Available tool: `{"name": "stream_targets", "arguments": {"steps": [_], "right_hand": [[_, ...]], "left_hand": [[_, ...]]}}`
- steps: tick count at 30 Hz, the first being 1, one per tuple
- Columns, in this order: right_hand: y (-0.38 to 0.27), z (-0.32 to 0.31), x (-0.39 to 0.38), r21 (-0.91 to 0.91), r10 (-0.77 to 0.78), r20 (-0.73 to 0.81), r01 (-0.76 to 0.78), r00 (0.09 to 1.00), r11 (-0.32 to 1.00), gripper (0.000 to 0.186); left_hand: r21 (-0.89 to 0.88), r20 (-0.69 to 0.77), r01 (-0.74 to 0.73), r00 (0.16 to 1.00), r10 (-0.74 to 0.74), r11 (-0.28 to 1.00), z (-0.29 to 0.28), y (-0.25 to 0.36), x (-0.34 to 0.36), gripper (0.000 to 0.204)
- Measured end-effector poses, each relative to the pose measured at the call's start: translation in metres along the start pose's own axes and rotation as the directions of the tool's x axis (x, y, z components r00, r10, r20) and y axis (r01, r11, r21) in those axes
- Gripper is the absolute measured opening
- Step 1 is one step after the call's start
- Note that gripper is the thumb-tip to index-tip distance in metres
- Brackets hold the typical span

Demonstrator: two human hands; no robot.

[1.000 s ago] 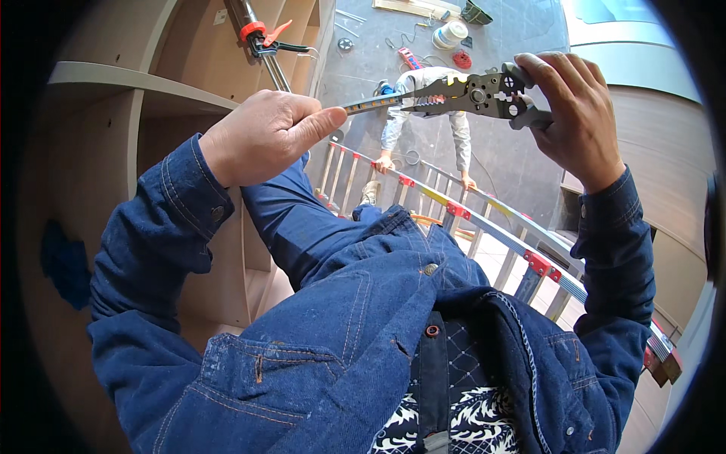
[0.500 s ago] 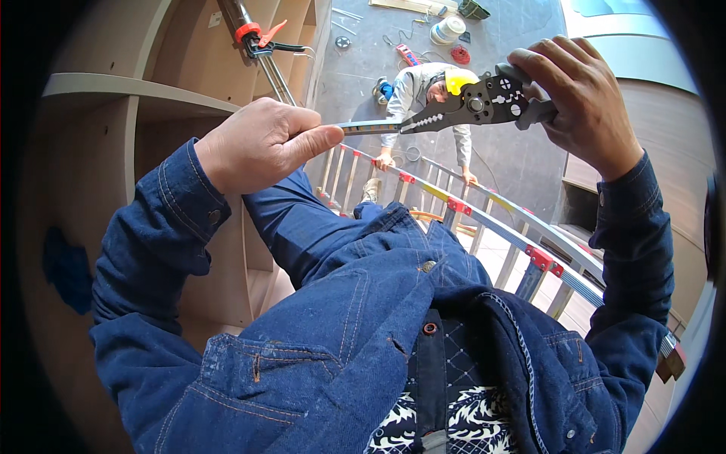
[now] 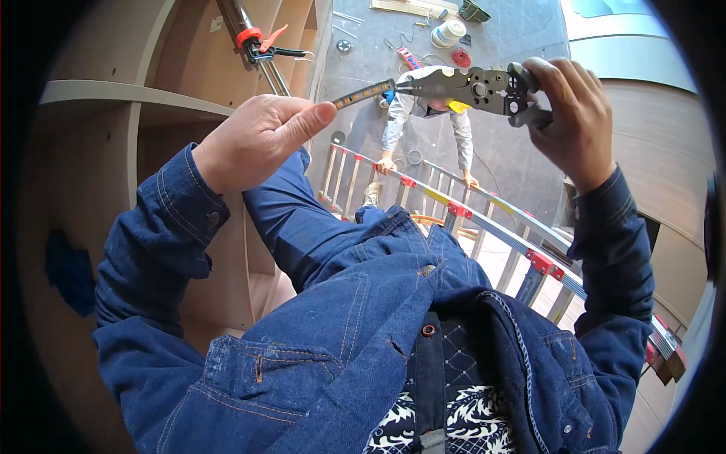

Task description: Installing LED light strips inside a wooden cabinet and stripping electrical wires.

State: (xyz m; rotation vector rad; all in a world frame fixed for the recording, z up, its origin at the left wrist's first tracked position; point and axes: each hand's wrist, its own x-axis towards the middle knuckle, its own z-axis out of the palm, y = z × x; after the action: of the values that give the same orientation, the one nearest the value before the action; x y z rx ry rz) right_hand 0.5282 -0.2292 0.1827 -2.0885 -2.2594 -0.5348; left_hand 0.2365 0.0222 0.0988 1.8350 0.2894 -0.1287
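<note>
My left hand pinches a short, narrow LED strip between thumb and fingers; its yellowish segments face up, and its far end sticks out to the right. My right hand is closed round the grey handles of dark wire strippers with round holes and notches. The tool points left, its nose meeting the strip's free end. Whether the jaw tips clamp a thin wire there is too small to tell.
An aluminium ladder with red joints stands below me, steadied by a person in a yellow helmet. Left is a wooden cabinet with a caulking gun on it. A white bucket and red coil lie on the floor.
The strip's free end has tilted upward and its segmented face has turned into view. The wire strippers have swung up at the nose, and my right hand has shifted slightly. The helper's head has lowered.
</note>
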Motion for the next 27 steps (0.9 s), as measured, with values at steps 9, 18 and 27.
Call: {"name": "stream_targets", "arguments": {"steps": [9, 18, 27], "right_hand": [[-0.022, -0.003, -0.005, -0.007, 0.182, 0.074, -0.182, 0.98, 0.983, 0.065], [0.005, -0.011, 0.009, -0.077, -0.018, 0.007, 0.019, 1.0, 0.997, 0.055], [0.009, -0.016, 0.023, -0.105, -0.112, 0.038, 0.116, 0.993, 0.988, 0.064]], "left_hand": [[0.043, -0.053, 0.036, 0.998, -0.033, 0.998, -0.003, 0.001, 0.0, 0.062], [0.17, 0.002, 0.01, 1.0, -0.011, 0.985, -0.003, 0.003, -0.002, 0.062], [0.162, 0.012, 0.01, 1.0, -0.012, 0.987, -0.001, 0.001, -0.002, 0.061]]}}
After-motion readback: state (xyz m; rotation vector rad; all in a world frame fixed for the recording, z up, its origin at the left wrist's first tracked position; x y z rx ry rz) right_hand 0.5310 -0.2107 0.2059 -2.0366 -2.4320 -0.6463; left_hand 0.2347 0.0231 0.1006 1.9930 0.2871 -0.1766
